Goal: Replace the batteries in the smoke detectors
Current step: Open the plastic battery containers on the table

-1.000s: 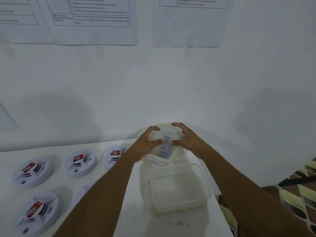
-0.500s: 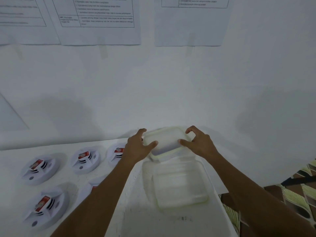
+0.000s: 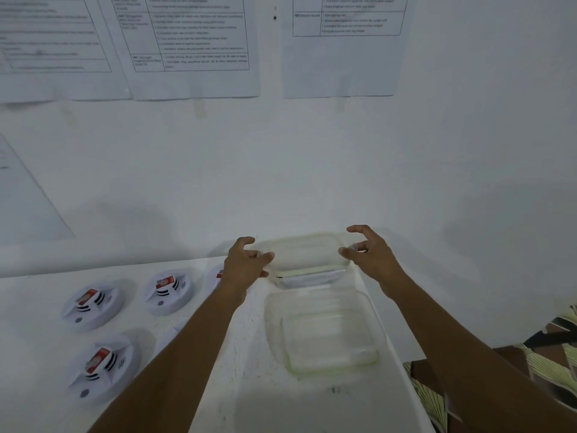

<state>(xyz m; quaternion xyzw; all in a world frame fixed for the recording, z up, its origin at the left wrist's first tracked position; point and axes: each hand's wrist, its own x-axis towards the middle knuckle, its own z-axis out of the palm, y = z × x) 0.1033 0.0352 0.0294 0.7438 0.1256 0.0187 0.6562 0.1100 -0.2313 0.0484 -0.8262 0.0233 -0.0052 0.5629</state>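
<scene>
Clear plastic, faintly green at the rims: a lidded container (image 3: 307,260) sits at the back of the worktop (image 3: 243,389) against the wall, with a second, open container (image 3: 324,332) just in front of it. Left hand (image 3: 246,264) and right hand (image 3: 370,254) flank the lidded one, fingers curled and spread, holding nothing; the left fingertips look close to or touching its edge, contact uncertain, the right stands just clear. Contents of the box are not legible. Judgement: thin-walled, light, somewhat flexible and smooth, so it is best taken by two opposite rims or corners, one hand steadying the base while the lid is worked. Smoke detectors lie face-up to the left, well apart from the boxes: one far left (image 3: 90,304), one beside it (image 3: 168,290), one nearer (image 3: 103,367), two more partly hidden behind the left forearm. Each shows a red-labelled battery (image 3: 99,360) seated in its bay; likely light, rigid shells, best gripped at the round rim. Worktop is white, matt, slightly speckled. White wall behind carries printed sheets (image 3: 190,42); patterned fabric (image 3: 559,364) at lower right.
</scene>
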